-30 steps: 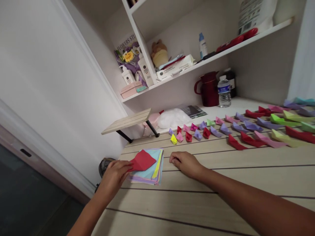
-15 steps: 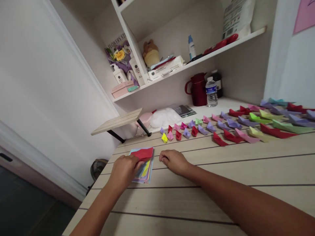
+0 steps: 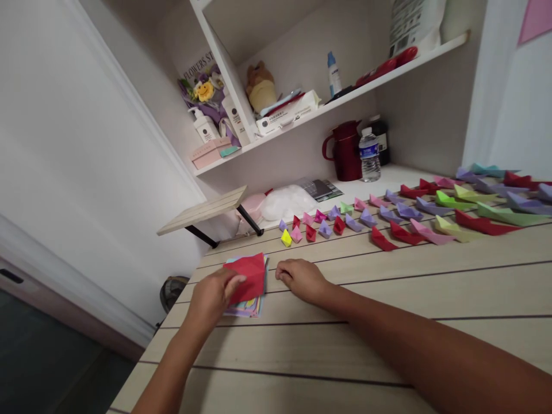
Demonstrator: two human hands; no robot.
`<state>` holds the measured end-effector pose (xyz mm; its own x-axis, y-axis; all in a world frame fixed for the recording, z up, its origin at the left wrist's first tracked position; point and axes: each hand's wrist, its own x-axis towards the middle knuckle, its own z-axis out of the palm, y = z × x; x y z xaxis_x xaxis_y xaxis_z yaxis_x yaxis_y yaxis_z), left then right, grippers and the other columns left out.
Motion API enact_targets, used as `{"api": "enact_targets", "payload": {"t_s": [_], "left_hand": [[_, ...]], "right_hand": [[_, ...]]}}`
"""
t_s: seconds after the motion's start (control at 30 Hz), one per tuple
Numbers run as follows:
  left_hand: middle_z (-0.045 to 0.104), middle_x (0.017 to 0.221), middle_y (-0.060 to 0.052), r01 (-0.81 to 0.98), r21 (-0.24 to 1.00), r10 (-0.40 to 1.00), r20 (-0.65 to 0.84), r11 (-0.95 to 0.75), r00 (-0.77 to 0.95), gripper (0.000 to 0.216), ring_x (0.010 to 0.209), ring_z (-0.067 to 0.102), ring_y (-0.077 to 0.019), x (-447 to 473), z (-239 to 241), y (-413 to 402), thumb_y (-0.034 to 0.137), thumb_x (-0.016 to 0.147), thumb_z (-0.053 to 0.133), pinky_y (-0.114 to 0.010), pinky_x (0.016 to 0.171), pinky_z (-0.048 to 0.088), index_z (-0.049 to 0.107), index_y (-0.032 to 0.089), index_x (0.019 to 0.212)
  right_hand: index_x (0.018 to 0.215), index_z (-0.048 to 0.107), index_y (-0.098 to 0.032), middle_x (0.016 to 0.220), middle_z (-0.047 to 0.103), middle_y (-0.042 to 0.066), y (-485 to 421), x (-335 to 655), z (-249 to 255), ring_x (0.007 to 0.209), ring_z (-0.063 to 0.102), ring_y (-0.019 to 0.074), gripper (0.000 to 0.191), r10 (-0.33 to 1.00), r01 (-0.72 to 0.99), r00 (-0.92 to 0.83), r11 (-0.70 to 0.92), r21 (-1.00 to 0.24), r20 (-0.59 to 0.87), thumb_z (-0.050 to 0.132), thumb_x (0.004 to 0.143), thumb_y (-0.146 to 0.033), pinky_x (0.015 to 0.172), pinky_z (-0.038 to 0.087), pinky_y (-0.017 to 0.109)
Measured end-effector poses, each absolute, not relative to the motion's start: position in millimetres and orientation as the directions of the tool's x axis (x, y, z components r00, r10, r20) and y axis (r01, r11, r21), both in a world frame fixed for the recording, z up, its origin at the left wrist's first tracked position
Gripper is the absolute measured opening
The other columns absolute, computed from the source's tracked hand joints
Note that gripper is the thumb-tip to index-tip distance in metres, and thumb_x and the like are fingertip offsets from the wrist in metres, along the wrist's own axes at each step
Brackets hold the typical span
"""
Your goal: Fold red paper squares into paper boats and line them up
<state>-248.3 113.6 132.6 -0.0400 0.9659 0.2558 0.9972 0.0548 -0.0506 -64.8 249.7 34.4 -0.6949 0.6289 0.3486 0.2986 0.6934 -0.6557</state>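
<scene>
My left hand (image 3: 214, 293) pinches the left edge of a sheet of red paper (image 3: 252, 276), thumb on top. The red sheet lies over a stack of coloured paper (image 3: 244, 311), whose pastel and yellow edges show below and to the right. Just right of the stack, my right hand (image 3: 301, 278) rests on the table with its fingers curled; whether anything is inside them is hidden. Beyond the hands stand rows of folded paper boats, among them a small yellow boat (image 3: 286, 238) at the near left end and a larger red boat (image 3: 382, 239).
The wood-plank table (image 3: 388, 299) runs under both arms. At its back left is a small raised wooden stand (image 3: 204, 211) on black legs. Farther back are a white plastic bag (image 3: 288, 202), a red jug (image 3: 346, 150) and a water bottle (image 3: 370, 155), below a white shelf (image 3: 302, 122).
The red sheet, earlier bent or folded over at the top of the stack, now lies spread over more of it. My left hand has shifted slightly left; my right hand has hardly moved.
</scene>
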Motion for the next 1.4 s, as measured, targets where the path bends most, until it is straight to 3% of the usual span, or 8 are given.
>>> {"api": "enact_targets", "payload": {"t_s": [0.1, 0.2, 0.33, 0.43, 0.73, 1.13, 1.4], "left_hand": [[0.059, 0.131, -0.012, 1.0, 0.014, 0.929, 0.368, 0.027, -0.03, 0.039, 0.122, 0.054, -0.0254, -259.9, 121.4, 116.1, 0.042, 0.096, 0.038, -0.041, 0.102, 0.04, 0.069, 0.023, 0.111], [0.041, 0.152, -0.009, 0.998, 0.067, 0.934, 0.357, -0.02, -0.005, 0.034, 0.139, 0.037, -0.0295, -264.5, 96.6, 118.5, 0.041, 0.092, 0.049, -0.05, 0.111, 0.029, 0.067, 0.028, 0.117], [0.047, 0.149, -0.01, 0.987, 0.161, 0.953, 0.304, -0.029, -0.022, 0.042, 0.138, 0.041, -0.0279, -268.5, 67.8, 116.7, 0.039, 0.095, 0.043, -0.053, 0.11, 0.032, 0.057, 0.027, 0.132], [0.048, 0.148, -0.009, 0.976, 0.217, 0.956, 0.29, -0.025, -0.04, 0.051, 0.137, 0.042, -0.0285, -272.2, 60.2, 114.4, 0.047, 0.09, 0.052, -0.055, 0.112, 0.03, 0.051, 0.029, 0.137], [0.049, 0.148, -0.005, 0.944, 0.33, 0.948, 0.307, -0.017, -0.09, 0.062, 0.137, 0.041, -0.0298, -273.1, 56.6, 117.3, 0.052, 0.076, 0.07, -0.055, 0.115, 0.024, 0.055, 0.034, 0.133], [0.053, 0.145, -0.007, 0.907, 0.416, 0.944, 0.318, -0.057, -0.087, 0.05, 0.137, 0.041, -0.0283, -274.3, 58.5, 116.6, 0.052, 0.086, 0.058, -0.054, 0.116, 0.025, 0.058, 0.03, 0.131], [0.049, 0.147, -0.007, 0.877, 0.474, 0.953, 0.294, -0.081, -0.071, 0.069, 0.139, 0.04, -0.0302, -274.3, 61.4, 112.8, 0.06, 0.074, 0.068, -0.053, 0.117, 0.025, 0.054, 0.031, 0.135]], "right_hand": [[0.095, 0.067, -0.023, 0.1, 0.072, 0.002, 244.9, -64.7, 37.5, 0.093, 0.062, 0.0175, 0.021, 0.565, 0.224, -0.722, 0.737, -0.638, 0.399, 0.05, 0.087, -0.013, 0.076, 0.039, 0.024], [0.095, 0.068, -0.024, 0.1, 0.07, 0.001, 239.4, -65.0, 39.6, 0.092, 0.062, 0.0172, 0.024, 0.49, 0.153, -0.75, 0.782, -0.605, 0.444, 0.05, 0.085, -0.011, 0.078, 0.04, 0.024], [0.086, 0.067, -0.023, 0.092, 0.069, 0.001, 238.0, -66.0, 38.9, 0.085, 0.061, 0.0164, 0.026, 0.44, 0.11, -0.765, 0.808, -0.578, 0.469, 0.05, 0.078, -0.005, 0.076, 0.04, 0.023], [0.082, 0.065, -0.022, 0.088, 0.069, 0.001, 240.6, -66.8, 37.7, 0.081, 0.06, 0.0159, 0.026, 0.44, 0.099, -0.758, 0.808, -0.581, 0.482, 0.049, 0.075, -0.003, 0.074, 0.041, 0.023], [0.092, 0.069, -0.023, 0.088, 0.071, -0.001, 243.2, -68.1, 34.3, 0.078, 0.063, 0.014, 0.03, 0.428, 0.046, -0.754, 0.791, -0.609, 0.498, 0.05, 0.079, -0.005, 0.072, 0.042, 0.021], [0.088, 0.071, -0.023, 0.086, 0.072, -0.001, 243.9, -67.2, 34.9, 0.08, 0.064, 0.0145, 0.029, 0.425, 0.001, -0.74, 0.776, -0.63, 0.521, 0.052, 0.078, -0.005, 0.075, 0.044, 0.021], [0.096, 0.075, -0.025, 0.088, 0.071, -0.001, 243.5, -63.9, 38.2, 0.079, 0.064, 0.0135, 0.033, 0.402, -0.066, -0.718, 0.773, -0.63, 0.569, 0.052, 0.08, -0.007, 0.076, 0.045, 0.02]]}}
